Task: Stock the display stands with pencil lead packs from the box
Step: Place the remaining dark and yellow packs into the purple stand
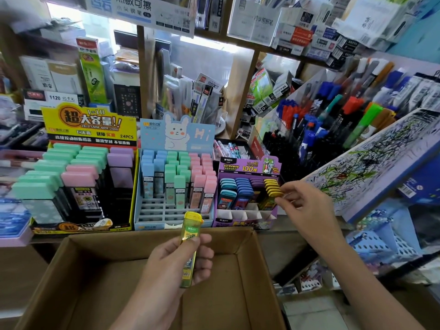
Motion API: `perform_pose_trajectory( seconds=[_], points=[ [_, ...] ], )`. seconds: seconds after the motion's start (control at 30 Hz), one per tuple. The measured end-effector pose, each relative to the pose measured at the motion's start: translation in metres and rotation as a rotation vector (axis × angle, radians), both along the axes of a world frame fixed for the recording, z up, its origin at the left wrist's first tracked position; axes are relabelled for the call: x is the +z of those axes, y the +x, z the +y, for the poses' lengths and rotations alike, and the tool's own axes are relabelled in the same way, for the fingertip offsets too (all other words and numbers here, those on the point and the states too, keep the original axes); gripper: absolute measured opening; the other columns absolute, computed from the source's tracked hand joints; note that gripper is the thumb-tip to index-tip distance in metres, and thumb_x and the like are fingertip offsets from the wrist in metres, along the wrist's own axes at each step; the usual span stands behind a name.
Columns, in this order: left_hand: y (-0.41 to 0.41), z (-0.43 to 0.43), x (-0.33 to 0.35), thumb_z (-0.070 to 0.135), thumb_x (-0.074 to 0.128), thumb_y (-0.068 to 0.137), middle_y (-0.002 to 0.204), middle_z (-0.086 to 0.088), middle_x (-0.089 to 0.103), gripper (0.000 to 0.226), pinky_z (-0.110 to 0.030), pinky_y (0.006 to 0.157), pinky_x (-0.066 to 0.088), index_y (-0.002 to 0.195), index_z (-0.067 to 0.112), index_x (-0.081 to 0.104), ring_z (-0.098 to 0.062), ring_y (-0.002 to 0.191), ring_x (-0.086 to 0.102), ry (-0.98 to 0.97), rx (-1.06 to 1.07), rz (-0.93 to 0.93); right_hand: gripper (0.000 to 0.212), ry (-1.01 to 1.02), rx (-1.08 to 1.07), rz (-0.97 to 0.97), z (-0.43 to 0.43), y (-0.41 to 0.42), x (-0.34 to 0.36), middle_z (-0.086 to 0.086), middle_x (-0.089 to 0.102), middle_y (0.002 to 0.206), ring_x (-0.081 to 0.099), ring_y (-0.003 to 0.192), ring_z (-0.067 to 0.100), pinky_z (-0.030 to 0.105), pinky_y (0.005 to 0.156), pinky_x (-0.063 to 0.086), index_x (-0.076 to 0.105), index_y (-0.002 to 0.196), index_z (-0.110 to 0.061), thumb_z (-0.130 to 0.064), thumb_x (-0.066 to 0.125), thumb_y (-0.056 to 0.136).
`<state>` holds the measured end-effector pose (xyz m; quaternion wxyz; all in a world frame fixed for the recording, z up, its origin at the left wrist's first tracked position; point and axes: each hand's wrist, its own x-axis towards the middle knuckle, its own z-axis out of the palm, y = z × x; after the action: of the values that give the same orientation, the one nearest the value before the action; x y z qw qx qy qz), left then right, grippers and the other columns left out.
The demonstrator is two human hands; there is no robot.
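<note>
My left hand (177,260) grips a yellow pencil lead pack (190,236) upright above the brown cardboard box (95,282). My right hand (303,203) reaches to the purple display stand (247,166) and pinches the front yellow pack (273,189) in the stand's rightmost column. That stand also holds teal, blue and purple packs. A blue rabbit stand (176,134) with blue, green and pink packs sits in the middle. A yellow stand (89,125) with larger green, pink and purple packs is at the left.
Shelves behind are packed with boxed stationery. A rack of markers and pens (333,120) rises at the right, beside a scribbled test board (371,158). A blue perforated basket (381,244) hangs low at the right. The box's inside shows only bare cardboard.
</note>
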<state>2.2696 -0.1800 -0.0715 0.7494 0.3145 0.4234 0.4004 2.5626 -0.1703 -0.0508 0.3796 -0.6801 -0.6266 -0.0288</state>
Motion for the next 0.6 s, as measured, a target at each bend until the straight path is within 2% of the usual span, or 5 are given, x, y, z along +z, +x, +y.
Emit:
perform_pose_trajectory(
  seconds=[0.13,0.27,0.37,0.47,0.6],
  points=[
    [0.002,0.003,-0.003,0.018,0.057,0.099,0.080,-0.022,0.074,0.030,-0.030,0.054,0.060,0.088,0.005,0.082,-0.023,0.060,0.068,0.003,0.040,-0.015,0.018,0.062,-0.027,0.100,-0.015,-0.019,0.005,-0.011,0.066,0.084,0.066,0.079,-0.001,0.009,0.064,0.051,0.068,0.095,-0.021,-0.009,0.079,0.087],
    [0.004,0.002,-0.007,0.022,0.055,0.100,0.092,-0.023,0.077,0.032,-0.038,0.075,0.059,0.093,0.008,0.082,-0.026,0.077,0.070,0.068,0.016,0.007,0.018,-0.089,0.109,0.386,-0.037,-0.055,-0.001,-0.009,0.073,0.078,0.071,0.070,0.008,0.017,0.061,0.056,0.073,0.092,-0.033,-0.015,0.075,0.091],
    [0.007,0.001,-0.008,0.025,0.054,0.099,0.098,-0.018,0.078,0.031,-0.041,0.086,0.053,0.098,0.013,0.083,-0.028,0.089,0.072,0.135,-0.006,0.055,0.004,-0.229,0.204,0.612,-0.049,-0.085,-0.013,0.004,0.075,0.076,0.070,0.062,0.015,0.026,0.052,0.053,0.076,0.093,-0.031,-0.033,0.076,0.089],
    [0.010,0.000,-0.007,0.036,0.053,0.097,0.105,-0.007,0.079,0.030,-0.039,0.094,0.052,0.104,0.026,0.081,-0.020,0.100,0.074,0.206,-0.061,0.112,0.026,-0.360,0.269,0.821,-0.058,-0.110,-0.026,0.008,0.077,0.084,0.068,0.061,0.016,0.028,0.049,0.051,0.077,0.097,-0.032,-0.050,0.072,0.080],
    [0.013,0.000,-0.013,0.045,0.056,0.089,0.111,-0.008,0.077,0.036,-0.050,0.086,0.058,0.110,0.028,0.079,-0.030,0.102,0.073,0.209,-0.121,0.070,0.022,-0.454,0.341,1.051,-0.064,-0.131,-0.035,0.003,0.075,0.077,0.066,0.058,0.014,0.023,0.044,0.048,0.080,0.096,-0.025,-0.038,0.080,0.077]
  ],
)
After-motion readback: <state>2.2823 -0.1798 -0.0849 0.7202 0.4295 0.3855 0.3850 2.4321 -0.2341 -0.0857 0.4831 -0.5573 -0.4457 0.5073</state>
